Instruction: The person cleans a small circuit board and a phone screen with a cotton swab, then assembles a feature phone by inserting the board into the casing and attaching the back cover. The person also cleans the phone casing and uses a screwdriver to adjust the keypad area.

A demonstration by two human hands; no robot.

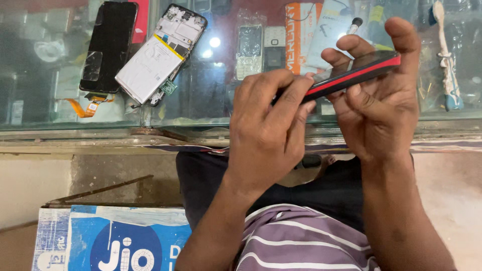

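Both my hands hold a slim black phone with a red edge, tilted up to the right above the glass counter. My right hand cradles its far end, thumb on top and fingers wrapped under. My left hand grips the near end, with thumb and fingertips pressed along the edge. On the counter at the left lie a detached black phone screen with an orange flex cable and an opened phone body showing a white battery.
A small keypad phone and packets lie under the glass behind my hands. A toothbrush rests at the right. A blue and white cardboard box sits on the floor at lower left. My lap fills the lower middle.
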